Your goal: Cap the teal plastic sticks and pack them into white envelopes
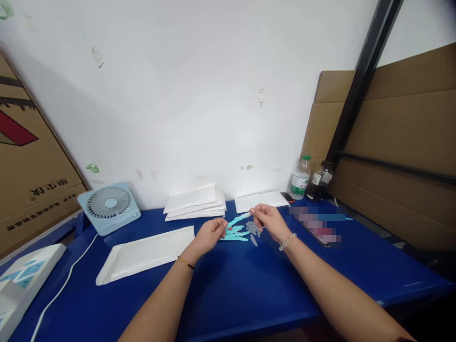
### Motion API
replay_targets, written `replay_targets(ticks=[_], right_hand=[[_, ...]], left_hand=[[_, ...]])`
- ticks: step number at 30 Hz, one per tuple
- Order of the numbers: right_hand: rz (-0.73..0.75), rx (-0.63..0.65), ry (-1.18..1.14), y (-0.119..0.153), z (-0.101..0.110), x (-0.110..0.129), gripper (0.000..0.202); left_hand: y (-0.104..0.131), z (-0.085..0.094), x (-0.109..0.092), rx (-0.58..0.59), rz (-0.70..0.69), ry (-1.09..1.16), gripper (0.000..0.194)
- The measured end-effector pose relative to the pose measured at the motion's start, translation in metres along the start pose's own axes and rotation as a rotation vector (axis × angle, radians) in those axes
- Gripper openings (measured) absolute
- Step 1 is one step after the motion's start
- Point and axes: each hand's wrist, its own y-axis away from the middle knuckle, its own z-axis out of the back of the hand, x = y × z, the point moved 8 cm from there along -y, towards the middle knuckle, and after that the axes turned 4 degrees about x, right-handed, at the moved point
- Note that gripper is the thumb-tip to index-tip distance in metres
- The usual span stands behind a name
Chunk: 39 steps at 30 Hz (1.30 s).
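Well to the left of the left hand (210,232) stands a pale blue fan (110,203); nearer that hand lies a white padded envelope (149,254). The left hand pinches a turquoise stick (234,221) by its near end. The stick lies between the two hands, its long axis slanting rightward and slightly away, from the left fingertips toward the right ones. It looks slim, flat and bright, with a pale translucent tip piece (247,215). The right hand (270,220) grasps that tip between thumb and forefinger; how far it sits over the stick is too small to tell. Just beneath and between the hands, more turquoise sticks (235,235) overlap, and loose translucent pieces (253,240) lie close below the right hand.
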Motion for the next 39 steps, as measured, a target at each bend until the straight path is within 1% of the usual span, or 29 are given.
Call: replay_targets(ticks=[4, 6, 9, 10, 12, 14, 16, 18, 19, 21, 24, 27, 31, 33, 35, 36, 39], right_hand=[[-0.061, 0.092, 0.054, 0.002, -0.012, -0.004, 0.035], [-0.117, 0.212, 0.142, 0.004, -0.015, -0.004, 0.036], [-0.235, 0.453, 0.375, 0.012, -0.014, -0.009, 0.037], [-0.267, 0.489, 0.479, 0.014, -0.01, -0.012, 0.037], [-0.276, 0.462, 0.716, 0.013, 0.001, -0.014, 0.033], [-0.244, 0.401, 0.945, 0.01, 0.006, -0.015, 0.024], [-0.229, 0.39, 1.097, 0.009, 0.002, -0.018, 0.016], [-0.248, 0.405, 1.163, 0.01, -0.004, -0.023, 0.011], [-0.258, 0.414, 1.175, 0.01, -0.007, -0.025, 0.009], [-0.266, 0.436, 1.18, 0.011, -0.01, -0.026, 0.007], [-0.237, 0.426, 1.155, 0.011, -0.008, -0.024, 0.007], [-0.217, 0.376, 0.998, 0.009, 0.0, -0.02, 0.007], [-0.26, 0.333, 0.734, 0.006, 0.011, -0.021, 0.006], [-0.253, 0.302, 0.668, 0.003, 0.015, -0.019, 0.006], [-0.24, 0.258, 0.619, 0.001, 0.018, -0.016, 0.009], [-0.225, 0.235, 0.592, 0.0, 0.019, -0.013, 0.011], [-0.15, 0.185, 0.486, -0.001, 0.019, -0.001, 0.018]], left_hand=[[0.002, -0.001, -0.006, 0.018, -0.028, -0.035, 0.043], [0.004, -0.006, -0.007, 0.073, -0.014, -0.061, 0.043], [0.01, -0.021, -0.007, 0.206, 0.01, -0.132, 0.037], [0.012, -0.026, -0.008, 0.24, 0.001, -0.178, 0.033], [0.015, -0.033, -0.01, 0.285, -0.021, -0.277, 0.026], [0.014, -0.033, -0.01, 0.261, -0.023, -0.372, 0.018], [0.012, -0.024, -0.01, 0.157, -0.02, -0.477, 0.014], [0.009, -0.014, -0.011, 0.054, -0.029, -0.593, 0.016], [0.008, -0.011, -0.011, 0.036, -0.028, -0.635, 0.015], [0.006, -0.01, -0.007, 0.051, -0.013, -0.678, 0.012], [0.005, -0.01, -0.005, 0.053, 0.004, -0.713, 0.013], [0.004, -0.011, -0.003, 0.043, -0.006, -0.758, 0.016], [0.001, -0.012, -0.002, 0.029, -0.017, -0.839, 0.011], [0.0, -0.011, -0.004, 0.011, -0.035, -0.868, 0.017], [0.0, -0.007, -0.008, -0.022, -0.054, -0.823, 0.02], [0.0, -0.005, -0.01, -0.041, -0.06, -0.764, 0.02], [0.002, 0.0, -0.01, -0.067, -0.041, -0.5, 0.02]])
